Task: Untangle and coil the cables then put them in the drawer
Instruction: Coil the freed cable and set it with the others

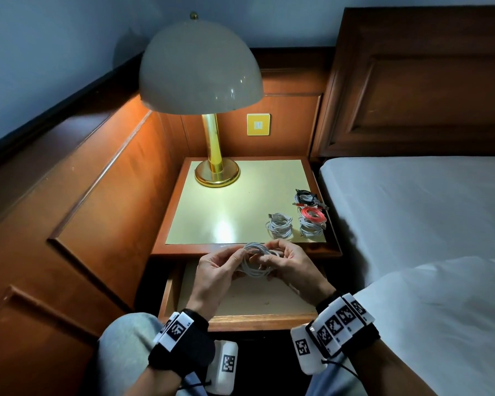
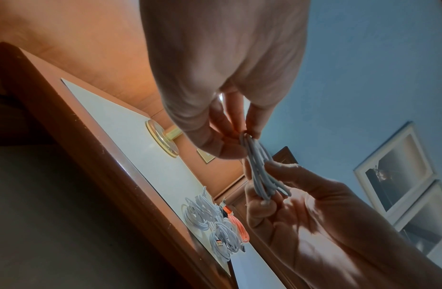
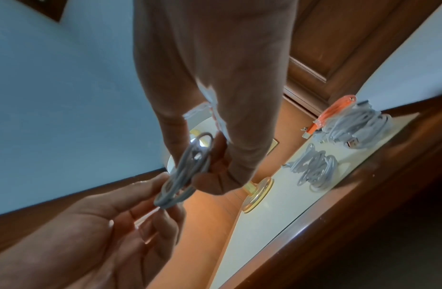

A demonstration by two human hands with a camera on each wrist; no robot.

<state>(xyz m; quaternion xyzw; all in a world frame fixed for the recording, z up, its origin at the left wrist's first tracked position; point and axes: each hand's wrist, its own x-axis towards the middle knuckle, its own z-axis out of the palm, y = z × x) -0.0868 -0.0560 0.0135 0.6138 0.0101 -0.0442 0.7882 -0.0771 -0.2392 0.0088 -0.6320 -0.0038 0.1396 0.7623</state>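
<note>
1. Lamplit bedside nightstand (image 1: pixel 183 212), beside a white-sheeted bed (image 1: pixel 412 201): my fingertips (image 2: pixel 230 150) pinch a coiled white cable (image 1: pixel 256 260), held in the air over the open drawer (image 1: pixel 257 320).
2. My left hand (image 1: pixel 216 270) pinches one side of the loops; my right hand (image 1: pixel 290 264) pinches the other.
3. To finish well, I judge the loops should stay even, the loose end tucked under, both pinches firm until the coil is lowered flat into the drawer.
4. Count on the nightstand top: two white coils (image 1: pixel 279 225), one red coil (image 1: pixel 313 215), one dark bundle (image 1: pixel 306 197); one lamp (image 1: pixel 209 110).
</note>
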